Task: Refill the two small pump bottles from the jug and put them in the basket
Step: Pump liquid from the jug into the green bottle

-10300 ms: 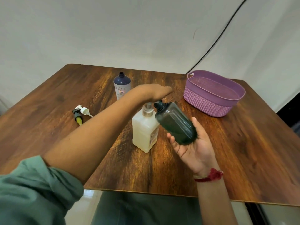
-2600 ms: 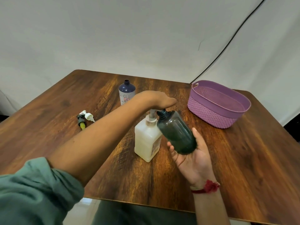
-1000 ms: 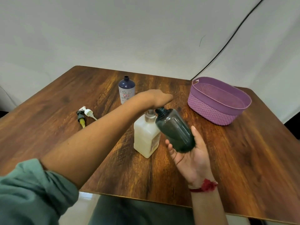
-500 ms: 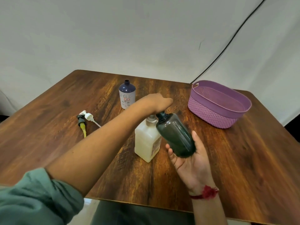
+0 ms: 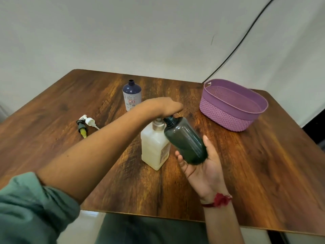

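Note:
A white jug [image 5: 153, 147] with a pump top stands at the table's middle. My left hand [image 5: 165, 107] presses down on its pump head, which the hand hides. My right hand [image 5: 205, 166] holds a dark green bottle [image 5: 186, 140] tilted, its open neck up against the jug's spout under my left hand. A second small bottle [image 5: 132, 95], dark blue with a white patterned label and no cap, stands upright farther back. Two loose pump tops [image 5: 84, 125] lie on the table at the left. The purple basket [image 5: 233, 106] sits at the back right, nothing visible inside.
The wooden table [image 5: 263, 173] ends close to me along its front edge. A black cable [image 5: 246, 32] runs down the white backdrop behind the basket.
Both hands keep the same hold on jug pump and green bottle. My left hand bobs slightly over the pump between frames. The view shifts a little.

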